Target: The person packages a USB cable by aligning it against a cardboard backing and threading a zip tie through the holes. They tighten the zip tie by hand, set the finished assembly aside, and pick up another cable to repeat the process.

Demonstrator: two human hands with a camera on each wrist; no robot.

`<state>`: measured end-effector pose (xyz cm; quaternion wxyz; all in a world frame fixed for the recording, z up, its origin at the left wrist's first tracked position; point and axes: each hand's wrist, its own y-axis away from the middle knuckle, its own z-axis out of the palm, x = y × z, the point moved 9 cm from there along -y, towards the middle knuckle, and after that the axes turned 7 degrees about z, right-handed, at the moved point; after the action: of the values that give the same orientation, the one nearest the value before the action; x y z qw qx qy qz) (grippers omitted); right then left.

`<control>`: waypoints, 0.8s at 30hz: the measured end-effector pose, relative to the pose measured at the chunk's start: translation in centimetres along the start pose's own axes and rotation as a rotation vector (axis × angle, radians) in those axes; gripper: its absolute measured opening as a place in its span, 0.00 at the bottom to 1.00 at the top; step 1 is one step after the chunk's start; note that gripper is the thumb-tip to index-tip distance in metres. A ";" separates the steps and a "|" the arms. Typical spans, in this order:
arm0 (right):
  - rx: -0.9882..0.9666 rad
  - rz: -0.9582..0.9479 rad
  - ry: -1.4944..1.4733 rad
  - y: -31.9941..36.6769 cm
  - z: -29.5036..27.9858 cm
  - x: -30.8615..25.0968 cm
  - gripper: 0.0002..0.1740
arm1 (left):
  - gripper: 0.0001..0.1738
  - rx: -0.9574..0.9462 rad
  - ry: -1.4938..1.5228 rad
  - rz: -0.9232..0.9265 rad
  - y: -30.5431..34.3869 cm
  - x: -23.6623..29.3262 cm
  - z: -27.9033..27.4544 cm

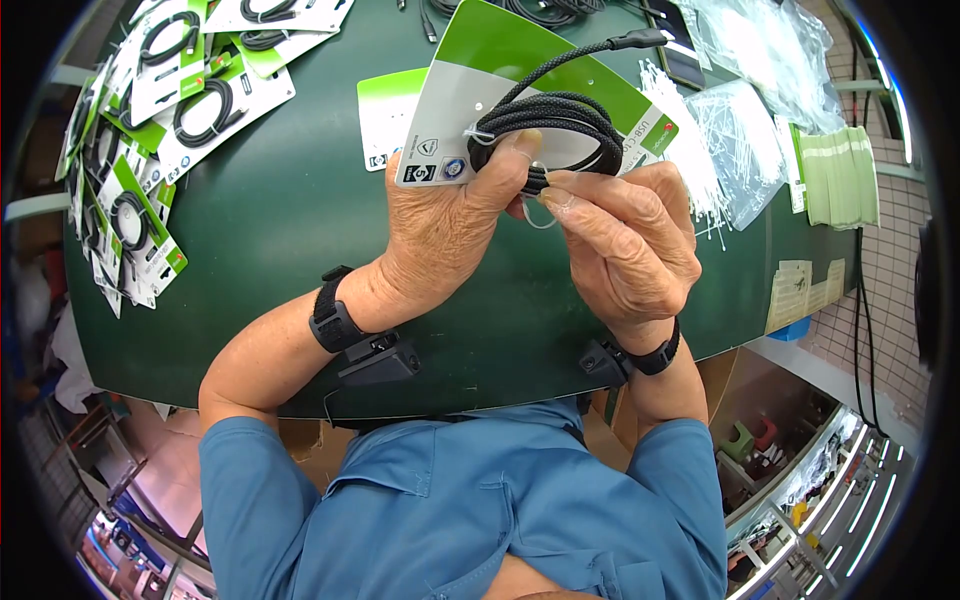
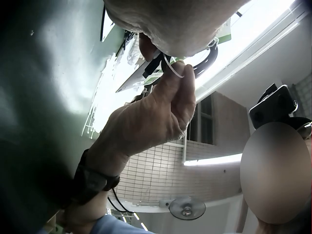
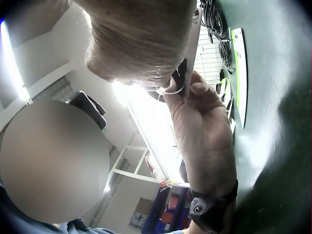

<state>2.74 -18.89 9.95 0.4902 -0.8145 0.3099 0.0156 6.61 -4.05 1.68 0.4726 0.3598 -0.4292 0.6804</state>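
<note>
My left hand (image 1: 435, 230) grips a green and white backing card (image 1: 445, 85) together with a coiled black braided cable (image 1: 575, 108), its thumb pressing on the coil. One end of the cable, with a USB-C style plug (image 1: 640, 38), sticks out across the card's upper right. A white cable tie (image 1: 474, 133) goes round the coil's left side. At the coil's lower edge, the fingertips of my right hand (image 1: 635, 245) pinch a second white cable tie (image 1: 543, 222), which bends into a small loop. That loop (image 2: 171, 67) also shows between the hands in the left wrist view.
Carded black cables (image 1: 130, 215) lie piled at the left of the green table (image 1: 330, 240). Another card (image 1: 385, 115) lies behind my left hand. To the right are loose white cable ties (image 1: 690, 150), clear plastic bags (image 1: 765, 60) and a stack of green cards (image 1: 840, 180).
</note>
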 end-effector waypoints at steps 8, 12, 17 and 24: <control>0.013 0.065 -0.091 0.2 0.1 0.2 0.17 | 0.11 -0.025 -0.060 -0.003 0.1 0.2 0.1; -0.031 0.060 -0.118 0.2 0.4 0.1 0.16 | 0.11 -0.005 -0.062 0.006 0.0 0.2 -0.1; -0.028 0.048 -0.094 0.1 0.3 0.0 0.16 | 0.11 -0.025 -0.053 -0.019 -0.1 0.1 0.0; -0.050 0.074 -0.072 0.3 0.2 0.3 0.14 | 0.11 -0.023 -0.080 -0.022 -0.1 0.0 0.1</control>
<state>2.87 -18.90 9.53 0.4794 -0.8135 0.3216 0.0708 6.71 -4.13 1.78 0.4665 0.3861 -0.4515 0.6553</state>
